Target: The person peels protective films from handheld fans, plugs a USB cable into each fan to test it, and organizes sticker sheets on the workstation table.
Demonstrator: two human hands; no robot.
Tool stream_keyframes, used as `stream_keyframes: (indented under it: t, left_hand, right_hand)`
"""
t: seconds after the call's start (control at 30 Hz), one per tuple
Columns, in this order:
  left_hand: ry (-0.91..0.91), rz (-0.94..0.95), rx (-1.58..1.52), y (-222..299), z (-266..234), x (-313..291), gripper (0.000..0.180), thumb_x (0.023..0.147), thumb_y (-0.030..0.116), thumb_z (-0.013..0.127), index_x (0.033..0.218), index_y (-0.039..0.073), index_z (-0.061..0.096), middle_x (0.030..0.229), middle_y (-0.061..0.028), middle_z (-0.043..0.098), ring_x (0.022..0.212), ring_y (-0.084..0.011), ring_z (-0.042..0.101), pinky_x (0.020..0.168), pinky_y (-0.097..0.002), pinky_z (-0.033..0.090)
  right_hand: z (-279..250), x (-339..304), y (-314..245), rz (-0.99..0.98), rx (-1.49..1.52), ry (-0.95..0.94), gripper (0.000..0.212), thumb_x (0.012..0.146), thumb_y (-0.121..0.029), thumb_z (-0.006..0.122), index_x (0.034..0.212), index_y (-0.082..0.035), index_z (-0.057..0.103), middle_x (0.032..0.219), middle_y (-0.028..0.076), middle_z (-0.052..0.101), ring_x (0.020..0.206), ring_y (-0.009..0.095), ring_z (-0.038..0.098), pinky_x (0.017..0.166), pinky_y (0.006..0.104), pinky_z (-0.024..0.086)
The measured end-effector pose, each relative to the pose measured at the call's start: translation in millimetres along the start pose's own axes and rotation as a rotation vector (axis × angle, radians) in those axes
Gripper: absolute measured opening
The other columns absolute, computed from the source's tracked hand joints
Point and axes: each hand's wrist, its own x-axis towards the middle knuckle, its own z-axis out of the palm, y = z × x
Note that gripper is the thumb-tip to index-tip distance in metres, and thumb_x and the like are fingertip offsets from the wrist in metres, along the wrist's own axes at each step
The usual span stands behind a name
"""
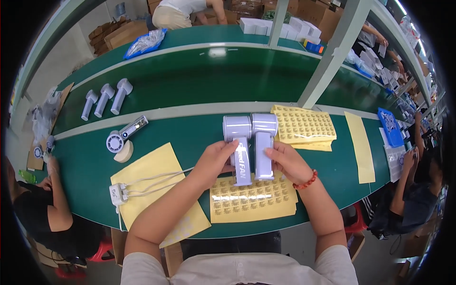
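Note:
Two pale lilac handheld fans are held up side by side over the middle of the green table. My left hand is closed around the handle of the left handheld fan, which has lettering down its side. The right handheld fan is gripped by my right hand, thumb on its handle. Both heads point up and almost touch. Beneath them lies a yellow sheet of small stickers. My right wrist wears a red bead bracelet.
At left lie another fan, a tape roll, a yellow sheet and a white charger with cables. Three fans rest on the belt beyond. More sticker sheets lie right, near a metal post. People sit at both sides.

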Motion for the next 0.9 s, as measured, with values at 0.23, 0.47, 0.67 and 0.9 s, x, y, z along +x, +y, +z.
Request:
stream_keyframes:
  t: [0.23,0.47,0.67,0.9]
  left_hand:
    - [-0.005,-0.029,-0.024,-4,-3,-2,0.042,0.089,0.041,0.05,0.098,0.001,0.053,0.092,-0.0088,0.057,0.084,-0.016,0.058,0.076,-0.0305,0.051]
    - [-0.059,0.005,0.022,2,-8,-5,0.042,0.089,0.042,0.05,0.101,0.001,0.053,0.093,-0.0076,0.057,0.086,-0.0146,0.057,0.079,-0.0315,0.049]
    - [-0.101,0.035,0.076,-3,-10,-5,0.042,0.09,0.039,0.049,0.102,-0.001,0.055,0.094,-0.0075,0.059,0.088,-0.0136,0.057,0.079,-0.0296,0.048]
    - [-0.069,0.09,0.144,-3,-9,-5,0.042,0.09,0.038,0.05,0.1,-0.002,0.057,0.092,-0.0081,0.061,0.085,-0.0138,0.059,0.078,-0.0284,0.049]
  right_hand:
    - [1,-3,-2,0.041,-0.061,-0.063,0.04,0.084,-0.038,0.059,0.092,0.001,0.053,0.076,0.005,0.059,0.064,0.009,0.057,0.06,0.0203,0.046]
    - [2,-9,-5,-0.004,-0.154,-0.072,0.044,0.082,-0.038,0.061,0.096,0.002,0.054,0.078,0.006,0.059,0.066,0.009,0.058,0.062,0.0208,0.047]
    - [1,-13,-18,0.002,-0.253,-0.094,0.042,0.081,-0.033,0.063,0.101,0.003,0.054,0.08,0.006,0.06,0.066,0.009,0.058,0.06,0.02,0.047]
    - [-1,-16,-18,-0.017,-0.249,-0.129,0.037,0.082,-0.027,0.062,0.102,0.003,0.053,0.082,0.006,0.061,0.066,0.008,0.057,0.058,0.02,0.047]
